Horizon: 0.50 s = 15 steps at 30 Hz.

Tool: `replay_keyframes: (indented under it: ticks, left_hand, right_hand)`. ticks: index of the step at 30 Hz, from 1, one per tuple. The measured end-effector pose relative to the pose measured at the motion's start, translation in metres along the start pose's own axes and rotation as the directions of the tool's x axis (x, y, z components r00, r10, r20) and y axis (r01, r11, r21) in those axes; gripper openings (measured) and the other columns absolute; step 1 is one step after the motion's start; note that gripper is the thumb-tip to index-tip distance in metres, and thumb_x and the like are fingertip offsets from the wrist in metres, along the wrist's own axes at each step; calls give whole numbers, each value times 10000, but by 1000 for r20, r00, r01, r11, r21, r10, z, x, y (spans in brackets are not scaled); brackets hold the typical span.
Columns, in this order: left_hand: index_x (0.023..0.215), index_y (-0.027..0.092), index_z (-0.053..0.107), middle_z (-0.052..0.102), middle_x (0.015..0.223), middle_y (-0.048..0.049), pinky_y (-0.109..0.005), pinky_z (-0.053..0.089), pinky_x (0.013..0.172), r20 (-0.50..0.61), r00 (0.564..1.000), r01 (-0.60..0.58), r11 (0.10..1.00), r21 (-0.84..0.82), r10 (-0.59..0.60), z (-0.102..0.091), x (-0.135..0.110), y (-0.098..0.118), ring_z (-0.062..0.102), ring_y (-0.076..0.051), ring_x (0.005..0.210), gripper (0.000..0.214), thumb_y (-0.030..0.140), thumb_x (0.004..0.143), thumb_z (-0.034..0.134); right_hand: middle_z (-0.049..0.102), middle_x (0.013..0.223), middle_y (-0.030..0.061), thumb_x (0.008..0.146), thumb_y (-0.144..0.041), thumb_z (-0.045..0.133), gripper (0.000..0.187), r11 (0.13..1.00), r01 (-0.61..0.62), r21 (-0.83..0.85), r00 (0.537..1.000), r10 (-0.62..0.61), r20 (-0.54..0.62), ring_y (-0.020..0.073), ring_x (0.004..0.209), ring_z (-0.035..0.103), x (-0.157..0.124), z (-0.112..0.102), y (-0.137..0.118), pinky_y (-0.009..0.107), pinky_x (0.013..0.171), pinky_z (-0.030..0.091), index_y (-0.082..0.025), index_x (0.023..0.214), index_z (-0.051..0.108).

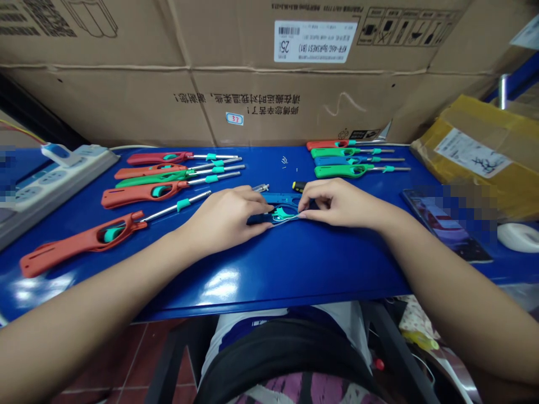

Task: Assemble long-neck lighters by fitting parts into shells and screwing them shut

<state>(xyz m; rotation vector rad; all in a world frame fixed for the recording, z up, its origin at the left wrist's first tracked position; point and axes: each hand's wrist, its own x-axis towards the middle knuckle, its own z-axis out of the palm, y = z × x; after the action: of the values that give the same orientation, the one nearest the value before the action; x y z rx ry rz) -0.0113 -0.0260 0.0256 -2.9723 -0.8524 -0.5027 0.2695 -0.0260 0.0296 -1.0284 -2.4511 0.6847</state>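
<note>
A blue lighter body [280, 198] lies on the table between my hands, partly covered by my fingers. A small teal trigger piece [281, 213] shows at its opening. My left hand [229, 219] is closed at its left end, thumb and forefinger around a small dark part that is mostly hidden. My right hand [341, 203] pinches a thin wire [288, 219] between thumb and forefinger at the right end. Behind the lighter are a small clear piece [261, 188] by my left knuckles and a black and yellow handle [298, 186] by my right fingers.
Several red, orange and green stick lighters [143, 193] lie on the left; more [341, 170] lie back right. A power strip [54, 179] stands far left, a phone [450, 230] and taped box [484, 140] right. A large carton [252, 84] walls the back.
</note>
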Motion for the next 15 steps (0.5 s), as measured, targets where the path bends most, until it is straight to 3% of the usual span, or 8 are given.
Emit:
replay_keyframes:
  ticks: [8, 15]
  left_hand:
    - [1043, 176, 740, 757, 1080, -68, -342, 546, 931, -26, 999, -41, 988, -148, 38, 0, 3, 6, 688, -221, 1027, 151, 260, 985, 629]
    - [1018, 205, 785, 747, 1124, -60, -329, 548, 902, -53, 997, -56, 984, -166, 48, 7, 2, 5, 685, -218, 1042, 184, 267, 1008, 611]
  right_hand:
    - [675, 862, 46, 886, -208, 675, 85, 999, 14, -34, 1000, -14, -12, 134, 694, 551, 2, 5, 0, 274, 646, 411, -167, 832, 727]
    - [687, 902, 53, 885, -224, 684, 76, 1000, 18, -4, 999, -18, -27, 138, 707, 558, 2, 7, -3, 273, 651, 419, -172, 868, 738]
